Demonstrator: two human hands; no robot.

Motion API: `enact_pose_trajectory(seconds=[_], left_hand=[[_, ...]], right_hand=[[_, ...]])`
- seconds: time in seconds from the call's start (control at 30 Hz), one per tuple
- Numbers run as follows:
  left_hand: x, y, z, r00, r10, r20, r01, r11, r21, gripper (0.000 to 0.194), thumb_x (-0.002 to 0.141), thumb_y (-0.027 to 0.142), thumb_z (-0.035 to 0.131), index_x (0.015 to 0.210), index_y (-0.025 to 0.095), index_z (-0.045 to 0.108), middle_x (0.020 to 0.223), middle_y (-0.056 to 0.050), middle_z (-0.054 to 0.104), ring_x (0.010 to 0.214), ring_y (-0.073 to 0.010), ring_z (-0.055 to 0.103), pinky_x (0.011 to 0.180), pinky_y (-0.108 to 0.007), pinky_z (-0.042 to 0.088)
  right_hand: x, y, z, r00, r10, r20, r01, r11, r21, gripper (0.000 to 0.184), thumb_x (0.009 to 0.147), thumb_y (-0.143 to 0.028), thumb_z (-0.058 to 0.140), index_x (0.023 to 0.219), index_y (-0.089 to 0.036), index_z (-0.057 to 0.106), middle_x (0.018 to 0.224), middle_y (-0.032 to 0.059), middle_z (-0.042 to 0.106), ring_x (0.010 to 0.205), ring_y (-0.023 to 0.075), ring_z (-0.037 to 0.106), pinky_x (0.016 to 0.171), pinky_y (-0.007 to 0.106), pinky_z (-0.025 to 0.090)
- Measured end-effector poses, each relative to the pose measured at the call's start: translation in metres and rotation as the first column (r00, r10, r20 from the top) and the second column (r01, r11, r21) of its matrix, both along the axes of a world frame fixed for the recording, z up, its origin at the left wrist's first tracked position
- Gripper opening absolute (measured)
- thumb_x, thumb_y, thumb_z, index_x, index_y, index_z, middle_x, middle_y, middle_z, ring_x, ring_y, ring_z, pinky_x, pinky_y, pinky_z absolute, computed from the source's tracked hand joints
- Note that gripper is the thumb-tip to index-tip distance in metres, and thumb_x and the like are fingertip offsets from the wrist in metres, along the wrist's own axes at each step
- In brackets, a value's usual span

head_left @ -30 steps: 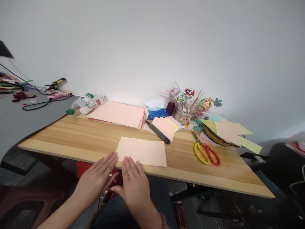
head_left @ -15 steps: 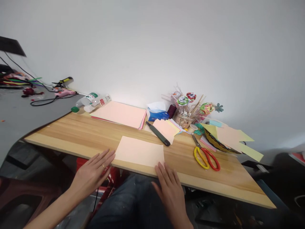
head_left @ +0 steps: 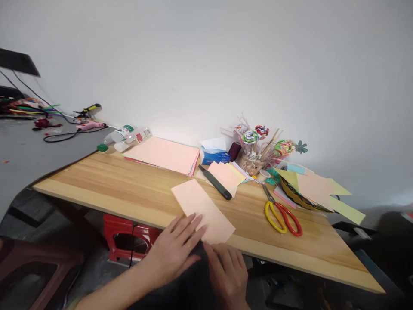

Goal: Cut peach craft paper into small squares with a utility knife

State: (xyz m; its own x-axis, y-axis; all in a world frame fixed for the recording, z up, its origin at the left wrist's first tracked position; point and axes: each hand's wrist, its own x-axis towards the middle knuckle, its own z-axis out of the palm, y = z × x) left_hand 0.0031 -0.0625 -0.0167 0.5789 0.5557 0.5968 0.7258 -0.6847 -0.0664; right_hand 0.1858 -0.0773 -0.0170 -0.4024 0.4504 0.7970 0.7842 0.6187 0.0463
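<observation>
At the near corner of the pale pink paper [head_left: 208, 213], the right hand [head_left: 228, 271] curls its fingers; whether it grips cannot be told. The left hand [head_left: 177, 245] lies open over the paper's near left side. Right of the paper rest scissors [head_left: 280, 215]; just beyond it, a dark green tool [head_left: 217, 184] on the tabletop [head_left: 135, 189].
</observation>
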Motion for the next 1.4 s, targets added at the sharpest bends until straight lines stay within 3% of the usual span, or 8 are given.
enact_pose_trajectory(seconds=[0.17,0.33,0.47,0.6,0.73,0.97,1.1,1.4], left_hand=[[-0.008,0.017,-0.011,0.961,-0.109,0.253,0.136,0.986,-0.093,0.032,0.092,0.014,0.038,0.118,0.017,0.057,0.114,-0.009,0.065,0.110,-0.0178,0.059,0.090,-0.031,0.050],[-0.035,0.022,-0.006,0.875,-0.159,0.458,0.314,0.906,-0.285,0.034,0.093,0.016,0.040,0.124,0.024,0.054,0.120,-0.007,0.062,0.118,-0.0182,0.052,0.096,-0.036,0.047],[-0.036,0.024,0.003,0.825,-0.132,0.549,0.351,0.881,-0.316,0.028,0.093,0.018,0.042,0.111,0.024,0.063,0.102,-0.006,0.068,0.102,-0.0166,0.061,0.086,-0.030,0.052],[-0.029,0.026,0.002,0.792,0.215,0.572,0.023,0.925,-0.380,0.031,0.090,0.030,0.051,0.119,0.021,0.057,0.085,-0.003,0.069,0.075,-0.0148,0.066,0.066,-0.023,0.054],[-0.027,0.028,-0.002,0.696,0.473,0.541,-0.187,0.846,-0.499,0.047,0.088,0.038,0.050,0.130,0.016,0.043,0.061,0.005,0.062,0.052,-0.0125,0.062,0.053,-0.021,0.051],[-0.032,0.032,0.009,0.780,0.319,0.538,-0.096,0.911,-0.401,0.030,0.092,0.029,0.045,0.067,0.019,0.058,0.061,0.000,0.058,0.057,-0.0121,0.057,0.052,-0.019,0.046],[-0.035,0.037,0.007,0.797,0.399,0.453,-0.321,0.916,-0.241,0.028,0.092,0.034,0.045,0.108,0.016,0.059,0.072,-0.004,0.063,0.069,-0.0165,0.059,0.059,-0.024,0.049],[-0.054,0.043,-0.013,0.879,0.248,0.407,-0.188,0.965,-0.181,0.018,0.091,0.020,0.047,0.100,0.019,0.062,0.087,-0.005,0.066,0.085,-0.0150,0.063,0.076,-0.023,0.052]], right_hand=[[0.000,0.000,0.014,0.953,0.301,-0.026,-0.301,0.953,-0.033,0.035,0.084,-0.015,0.054,0.119,-0.014,0.052,0.080,0.0047,0.070,0.079,0.0153,0.065,0.072,0.026,0.051],[0.021,0.025,0.019,0.965,0.030,-0.261,-0.107,0.952,-0.287,0.066,0.083,-0.039,0.057,0.139,-0.018,0.028,0.110,0.0132,0.064,0.103,0.0234,0.061,0.083,0.039,0.051],[0.023,0.049,0.014,0.871,0.038,-0.489,-0.379,0.686,-0.621,0.063,0.082,-0.042,0.058,0.136,-0.022,0.035,0.108,0.0095,0.066,0.105,0.0215,0.060,0.081,0.034,0.051],[0.004,0.061,0.004,0.785,-0.220,-0.579,-0.405,0.525,-0.749,0.056,0.087,-0.040,0.049,0.135,-0.016,0.036,0.073,-0.0002,0.064,0.072,0.0161,0.065,0.064,0.027,0.052],[-0.017,0.069,-0.001,0.792,-0.299,-0.532,-0.277,0.600,-0.751,0.064,0.088,-0.038,0.044,0.142,-0.011,0.021,0.068,-0.0024,0.058,0.064,0.0153,0.061,0.059,0.025,0.050],[-0.040,0.085,-0.004,0.901,-0.360,-0.243,0.112,0.733,-0.671,0.053,0.092,-0.037,0.030,0.140,-0.015,0.027,0.073,0.0035,0.066,0.050,0.0172,0.061,0.042,0.025,0.044],[-0.048,0.091,-0.003,0.949,-0.317,-0.001,0.272,0.816,-0.511,0.043,0.093,-0.027,0.026,0.133,-0.017,0.036,0.093,0.0084,0.067,0.050,0.0174,0.062,0.037,0.026,0.041],[-0.045,0.097,0.004,0.965,-0.087,0.248,0.204,0.842,-0.500,0.037,0.075,-0.001,0.034,0.095,-0.024,0.055,0.092,0.0042,0.061,0.071,0.0166,0.061,0.050,0.023,0.044]])
